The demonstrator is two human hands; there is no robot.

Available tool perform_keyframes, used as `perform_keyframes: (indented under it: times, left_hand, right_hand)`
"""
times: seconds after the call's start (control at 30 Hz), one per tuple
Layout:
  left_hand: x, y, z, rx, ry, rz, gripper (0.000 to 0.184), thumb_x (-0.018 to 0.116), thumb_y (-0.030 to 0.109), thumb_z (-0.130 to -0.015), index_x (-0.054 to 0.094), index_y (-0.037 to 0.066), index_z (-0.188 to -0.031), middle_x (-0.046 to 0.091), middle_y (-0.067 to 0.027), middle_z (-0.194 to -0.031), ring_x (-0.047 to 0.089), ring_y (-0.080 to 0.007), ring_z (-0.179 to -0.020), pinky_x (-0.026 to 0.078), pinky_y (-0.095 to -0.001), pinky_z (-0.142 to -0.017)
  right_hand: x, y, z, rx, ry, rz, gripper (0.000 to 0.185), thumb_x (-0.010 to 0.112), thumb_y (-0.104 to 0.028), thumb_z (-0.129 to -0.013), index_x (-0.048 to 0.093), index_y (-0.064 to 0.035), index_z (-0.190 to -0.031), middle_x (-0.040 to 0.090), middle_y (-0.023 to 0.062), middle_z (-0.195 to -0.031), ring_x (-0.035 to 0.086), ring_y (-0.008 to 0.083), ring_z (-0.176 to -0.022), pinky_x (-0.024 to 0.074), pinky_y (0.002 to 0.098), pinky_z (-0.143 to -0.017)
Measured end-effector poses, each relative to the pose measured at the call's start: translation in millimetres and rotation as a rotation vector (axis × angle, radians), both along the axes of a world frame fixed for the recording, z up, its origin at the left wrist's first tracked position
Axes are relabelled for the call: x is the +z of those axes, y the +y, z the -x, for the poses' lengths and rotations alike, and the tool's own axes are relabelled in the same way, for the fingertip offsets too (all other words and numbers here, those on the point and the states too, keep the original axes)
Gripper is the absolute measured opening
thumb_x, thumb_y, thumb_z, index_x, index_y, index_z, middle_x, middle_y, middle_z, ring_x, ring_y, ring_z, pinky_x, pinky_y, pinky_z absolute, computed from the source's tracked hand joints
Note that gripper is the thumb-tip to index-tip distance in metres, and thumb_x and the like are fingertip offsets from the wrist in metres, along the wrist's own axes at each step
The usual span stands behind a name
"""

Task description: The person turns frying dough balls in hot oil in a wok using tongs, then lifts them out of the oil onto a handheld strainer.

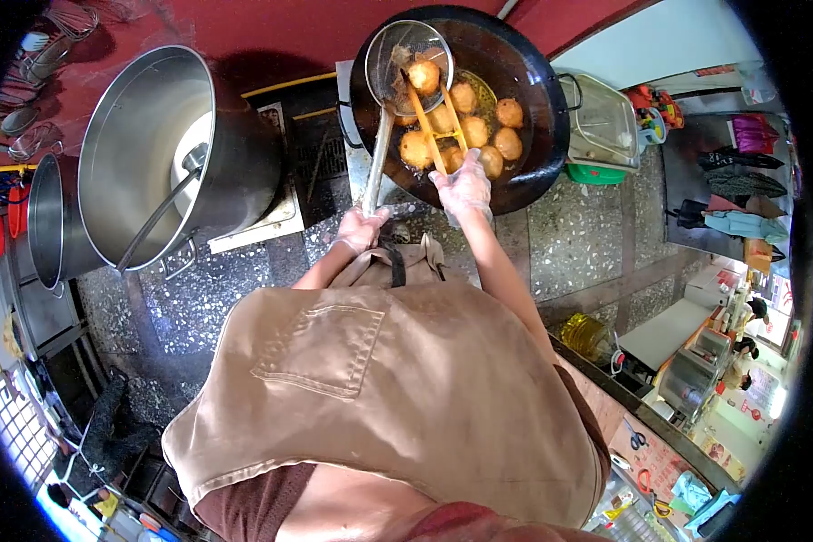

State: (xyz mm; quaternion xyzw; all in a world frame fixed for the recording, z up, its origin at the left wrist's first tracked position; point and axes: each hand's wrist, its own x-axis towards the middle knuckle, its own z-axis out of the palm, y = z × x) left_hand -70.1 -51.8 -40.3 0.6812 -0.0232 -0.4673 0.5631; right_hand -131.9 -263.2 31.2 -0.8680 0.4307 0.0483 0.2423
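Note:
In the head view, my left hand (360, 229), in a clear glove, is closed round the handle of a mesh strainer (381, 149). The strainer's basket lies over the left side of a black wok (549, 135) and holds a golden-brown fried ball (424, 76). My right hand (465, 187), also gloved, grips long wooden chopsticks (425, 125) at the wok's front. Their far ends reach the strainer's rim and basket. Several fried balls (509, 143) lie in oil in the wok, beside and beyond the chopsticks.
A tall steel pot (244, 154) with a ladle (167, 203) stands left of the wok. Right of it are a clear container (602, 122) and a green basin (596, 174). An oil bottle (586, 336) and scissors (635, 434) are at the lower right.

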Motion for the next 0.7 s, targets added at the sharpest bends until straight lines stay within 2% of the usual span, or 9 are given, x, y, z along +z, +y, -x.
perform_keyframes:
  times: [0.1, 0.27, 0.4, 0.47, 0.7]
  left_hand:
    - [0, -1, 0, 0.008, 0.002, 0.003, 0.028, 0.069, 0.028, -0.083, 0.055, 0.004, -0.08, 0.049, 0.0009, -0.053, 0.044, -0.0093, -0.039, 0.034, -0.0268, -0.035]
    - [-7, -1, 0, -0.011, -0.008, -0.039, 0.027, 0.069, 0.027, -0.083, 0.052, 0.006, -0.082, 0.048, 0.0003, -0.052, 0.043, -0.0108, -0.036, 0.034, -0.0262, -0.033]
    - [-1, 0, 0, -0.004, -0.004, -0.033, 0.033, 0.07, 0.031, -0.083, 0.055, 0.004, -0.074, 0.05, 0.0, -0.051, 0.046, -0.0111, -0.038, 0.036, -0.0287, -0.036]
    - [1, 0, 0, -0.001, 0.0, -0.023, 0.033, 0.069, 0.031, -0.083, 0.054, 0.004, -0.072, 0.05, -0.0005, -0.05, 0.047, -0.0115, -0.038, 0.036, -0.029, -0.036]
    - [-5, 1, -2, -0.018, 0.026, -0.001, 0.026, 0.068, 0.027, -0.084, 0.054, 0.007, -0.08, 0.048, 0.0014, -0.052, 0.044, -0.01, -0.037, 0.035, -0.0258, -0.034]
  right_hand:
    - [-5, 1, 2, 0.014, -0.023, 0.094, 0.096, 0.072, -0.039, -0.072, 0.022, 0.012, -0.136, 0.056, 0.0258, -0.111, 0.058, 0.0364, -0.103, 0.0468, 0.0403, -0.089]
    - [-6, -5, 2, 0.025, -0.012, 0.094, 0.095, 0.073, -0.039, -0.072, 0.024, 0.0116, -0.136, 0.057, 0.0254, -0.11, 0.058, 0.0362, -0.101, 0.0473, 0.0405, -0.088]
    - [6, 1, 3, 0.015, -0.037, -0.004, 0.099, 0.073, -0.04, -0.072, 0.02, 0.0124, -0.137, 0.058, 0.0238, -0.11, 0.058, 0.0351, -0.102, 0.0469, 0.0402, -0.088]
    - [2, 4, 2, 0.013, -0.059, 0.041, 0.099, 0.073, -0.039, -0.072, 0.02, 0.0128, -0.137, 0.058, 0.0233, -0.11, 0.058, 0.0346, -0.102, 0.0467, 0.0399, -0.089]
    - [-9, -1, 0, -0.017, -0.109, 0.048, 0.096, 0.074, -0.038, -0.071, 0.025, 0.0137, -0.135, 0.059, 0.0225, -0.11, 0.058, 0.0343, -0.102, 0.0465, 0.0384, -0.09]
